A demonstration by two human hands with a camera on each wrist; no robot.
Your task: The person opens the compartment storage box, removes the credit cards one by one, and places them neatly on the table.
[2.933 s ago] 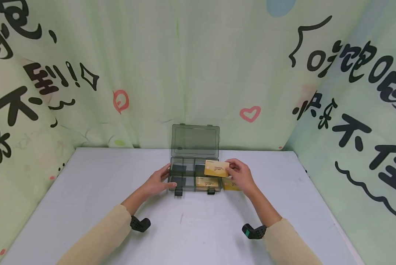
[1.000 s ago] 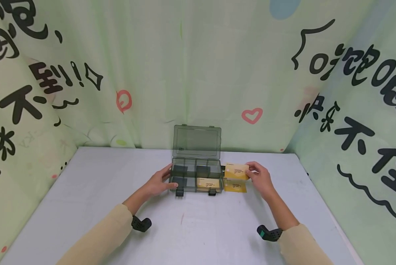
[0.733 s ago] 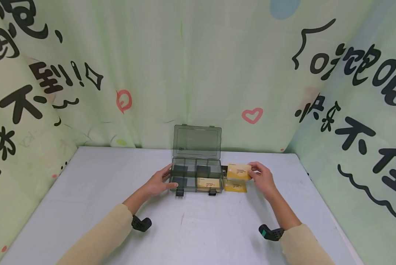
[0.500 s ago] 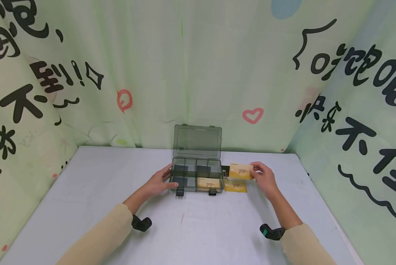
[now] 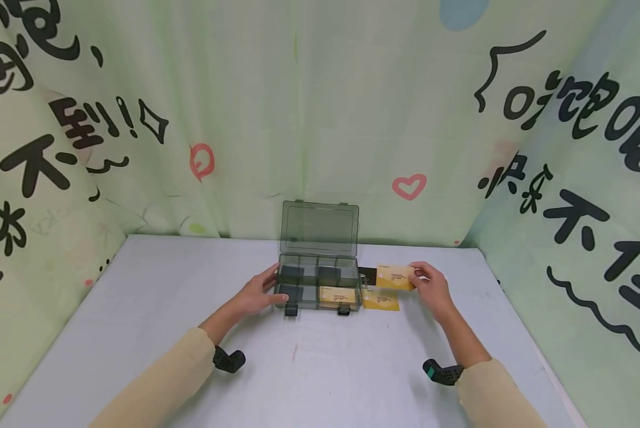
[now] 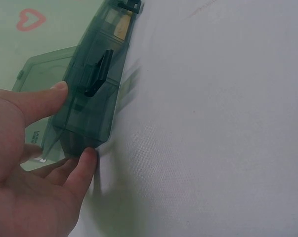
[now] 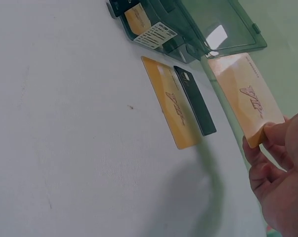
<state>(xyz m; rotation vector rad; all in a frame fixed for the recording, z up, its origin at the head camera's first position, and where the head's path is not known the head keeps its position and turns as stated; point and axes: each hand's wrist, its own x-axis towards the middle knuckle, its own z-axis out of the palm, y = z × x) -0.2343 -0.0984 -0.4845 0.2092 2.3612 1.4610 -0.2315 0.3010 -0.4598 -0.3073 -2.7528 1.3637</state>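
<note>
A translucent dark-green compartment box (image 5: 320, 282) stands on the table with its lid (image 5: 320, 228) raised at the back. My left hand (image 5: 254, 294) holds the box's left end; in the left wrist view the thumb lies at the rim and the fingers against the end wall. With the thumb and fingers of my right hand (image 5: 432, 289), I pinch a yellow VIP card (image 7: 250, 94) by its right end, right of the box. Below it a second yellow card (image 5: 381, 300) lies on the table, beside a black card (image 7: 195, 101). Another yellow card (image 5: 337, 295) sits in the front right compartment.
Dark cards (image 5: 291, 274) show in several compartments. Two black latches (image 5: 291, 310) stick out from the box's front. The white table (image 5: 320, 368) meets a printed curtain (image 5: 245, 119) just behind the lid.
My right hand has carried the yellow card from above the box rightward, uncovering more of the black card beside the box. My left hand stays on the box's left end.
</note>
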